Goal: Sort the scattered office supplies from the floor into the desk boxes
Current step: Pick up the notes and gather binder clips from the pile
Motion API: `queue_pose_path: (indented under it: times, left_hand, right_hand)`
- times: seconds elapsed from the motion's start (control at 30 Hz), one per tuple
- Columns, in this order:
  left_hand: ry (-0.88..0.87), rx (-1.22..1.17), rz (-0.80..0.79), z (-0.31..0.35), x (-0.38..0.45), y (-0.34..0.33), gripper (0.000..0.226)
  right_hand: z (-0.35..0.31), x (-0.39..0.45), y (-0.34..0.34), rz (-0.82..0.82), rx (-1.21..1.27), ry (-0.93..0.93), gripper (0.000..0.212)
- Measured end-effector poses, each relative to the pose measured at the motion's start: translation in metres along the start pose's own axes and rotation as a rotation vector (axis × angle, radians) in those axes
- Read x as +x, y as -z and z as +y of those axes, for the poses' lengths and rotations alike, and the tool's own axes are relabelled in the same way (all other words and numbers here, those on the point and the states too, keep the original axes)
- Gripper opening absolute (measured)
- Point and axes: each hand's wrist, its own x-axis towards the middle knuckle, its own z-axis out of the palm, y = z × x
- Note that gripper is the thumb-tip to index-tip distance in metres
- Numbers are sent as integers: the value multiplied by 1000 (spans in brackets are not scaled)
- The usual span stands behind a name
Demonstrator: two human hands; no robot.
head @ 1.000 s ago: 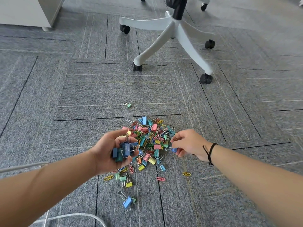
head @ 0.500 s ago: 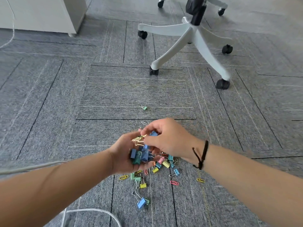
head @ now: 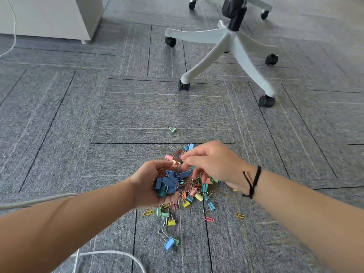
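A heap of coloured binder clips and paper clips [head: 199,191] lies on the grey carpet. My left hand [head: 153,186] is cupped palm up over the heap's left side and holds a bunch of dark blue binder clips [head: 170,182]. My right hand [head: 212,164] hovers over the heap just right of the left palm, thumb and forefinger pinched together near a small clip at the left fingertips; whether it grips anything is unclear. A lone green clip [head: 173,129] lies farther out. A light blue clip [head: 169,243] lies nearest to me.
A white office chair base [head: 232,46] on black castors stands beyond the heap. A white cabinet [head: 49,16] sits at the top left. A white cable [head: 110,255] loops on the carpet near my left forearm. Stray paper clips [head: 208,219] lie around the heap.
My right hand picked a clip from the right of the heap and brought it to my cupped left hand. It has now drawn back slightly to the right. My view has shifted left.
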Motion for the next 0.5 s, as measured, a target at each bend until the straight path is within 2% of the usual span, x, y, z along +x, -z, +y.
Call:
queue_pose_path:
  times: [0.1, 0.23, 0.3, 0.4, 0.5]
  left_hand:
    - [-4, -17, 11, 0, 3, 3, 40]
    - [-18, -22, 16, 0, 5, 4, 42]
    - [-26, -21, 29, -1, 5, 3, 43]
    - [-34, 1, 53, -2, 7, 1, 44]
    - [-35, 12, 71, -2, 8, -2, 45]
  right_hand:
    - [31, 7, 30, 141, 94, -87, 10]
    - [88, 8, 64, 384, 164, -326, 7]
    - [111, 2, 64, 366, 85, -411, 6]
    - [127, -1, 48, 284, -111, -396, 6]
    - [119, 6, 29, 180, -286, -321, 30]
